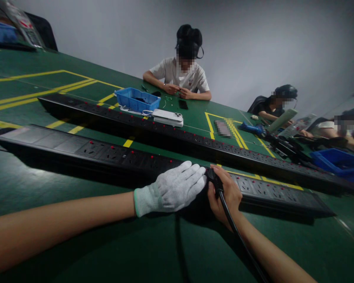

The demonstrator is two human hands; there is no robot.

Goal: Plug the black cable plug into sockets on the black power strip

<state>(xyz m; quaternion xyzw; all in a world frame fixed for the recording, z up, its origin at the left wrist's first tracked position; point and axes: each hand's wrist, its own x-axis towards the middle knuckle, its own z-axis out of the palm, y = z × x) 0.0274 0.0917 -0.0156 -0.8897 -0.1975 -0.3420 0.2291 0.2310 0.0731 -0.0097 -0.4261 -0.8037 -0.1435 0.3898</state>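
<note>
A long black power strip (120, 155) with several sockets and small red parts lies across the table before me. My left hand (175, 186), in a pale grey knit glove with a green-edged cuff, rests on its middle, fingers stretched out and together. Just right of those fingertips, my bare right hand (227, 192) grips a black plug (214, 179) against the strip's socket face. Whether the pins are in a socket is hidden. From the plug a thick black cable (234, 226) runs down over my right wrist toward the bottom edge.
A second long power strip (165, 133) lies behind the first. Beyond it are a blue bin (137, 100), a white phone (167, 116) and another blue bin (340, 163) at right. Yellow tape lines mark the green table (85, 243). Several people sit across and to the right.
</note>
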